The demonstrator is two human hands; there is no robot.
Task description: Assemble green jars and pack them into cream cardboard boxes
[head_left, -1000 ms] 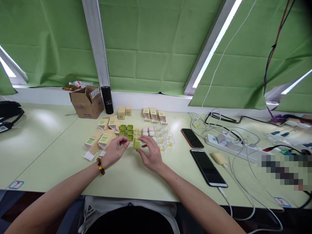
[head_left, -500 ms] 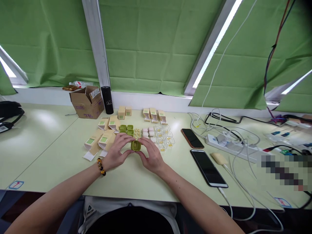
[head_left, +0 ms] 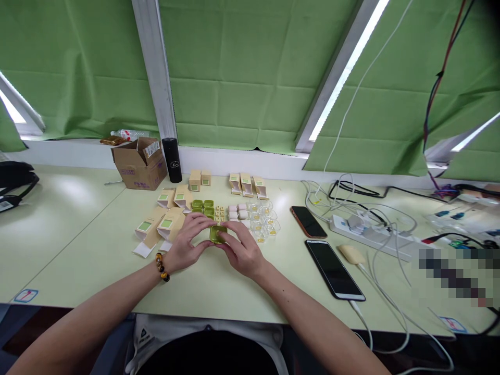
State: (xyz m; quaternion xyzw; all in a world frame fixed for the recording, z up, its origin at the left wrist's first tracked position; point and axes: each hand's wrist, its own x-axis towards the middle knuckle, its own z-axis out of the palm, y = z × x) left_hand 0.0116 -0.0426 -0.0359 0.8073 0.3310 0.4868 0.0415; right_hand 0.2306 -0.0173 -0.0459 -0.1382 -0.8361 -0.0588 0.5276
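Between my two hands is a small olive-green square cup, its hollow (head_left: 215, 235) facing up toward me. My left hand (head_left: 185, 245) pinches its left side with thumb and index finger; a beaded bracelet (head_left: 162, 267) circles that wrist. My right hand (head_left: 244, 251) holds the opposite side, and one of its fingers reaches into the cup. Just beyond stand several matching green cups (head_left: 208, 203), small pale-yellow pieces (head_left: 219, 212), whitish-pink rounded blocks (head_left: 242, 214) and clear plastic cups (head_left: 266, 223) with yellow spots in them.
Opened tan card boxes (head_left: 171, 222) lie to the left, more (head_left: 246, 185) at the back. A brown carton (head_left: 141, 169) and a black bottle (head_left: 172, 160) stand by the wall. Rightward lie two phones (head_left: 334, 268), a power strip (head_left: 371, 238) and tangled cables.
My right index finger has moved from the cup's rim into its hollow. The cup has tilted slightly; my left hand stays nearly where it was.
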